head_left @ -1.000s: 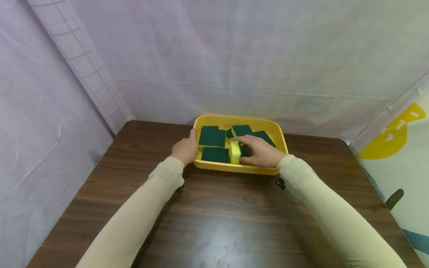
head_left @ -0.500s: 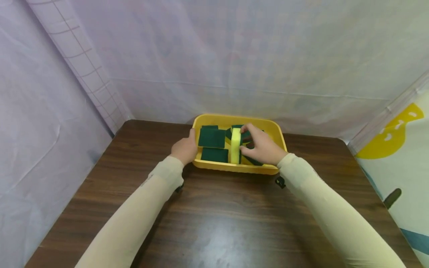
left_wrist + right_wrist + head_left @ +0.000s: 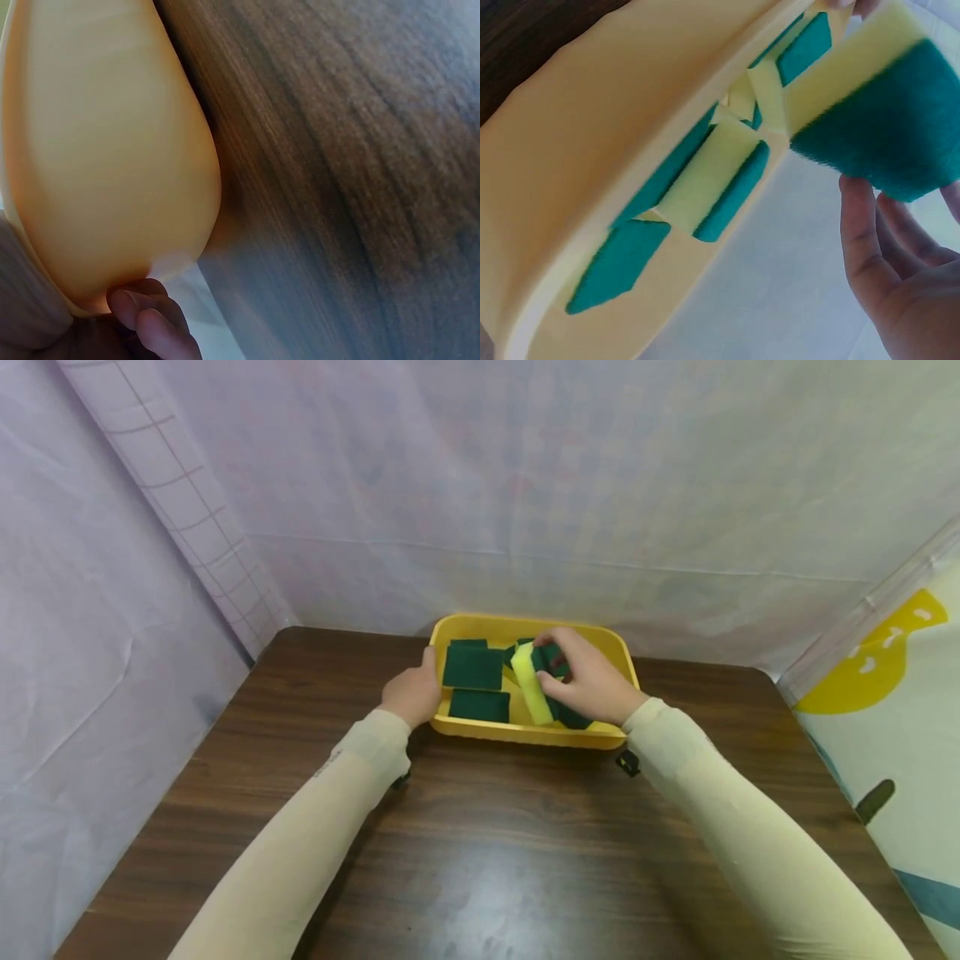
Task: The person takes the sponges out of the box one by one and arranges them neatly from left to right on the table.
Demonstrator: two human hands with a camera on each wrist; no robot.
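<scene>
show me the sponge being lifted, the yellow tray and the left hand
lifted sponge (image 3: 532,693): head view, on its yellow foam edge.
yellow tray (image 3: 495,625): head view, on the bare far rim.
left hand (image 3: 411,695): head view, on the back of the hand at the tray's left end.

The right hand (image 3: 588,681) now lifts the sponge (image 3: 532,693) clear of the others in the yellow tray (image 3: 525,734). A second ago the sponge stood on edge on the tray floor; now it tilts, its top leaning toward 11 o'clock, with the hand further back over the tray.
</scene>
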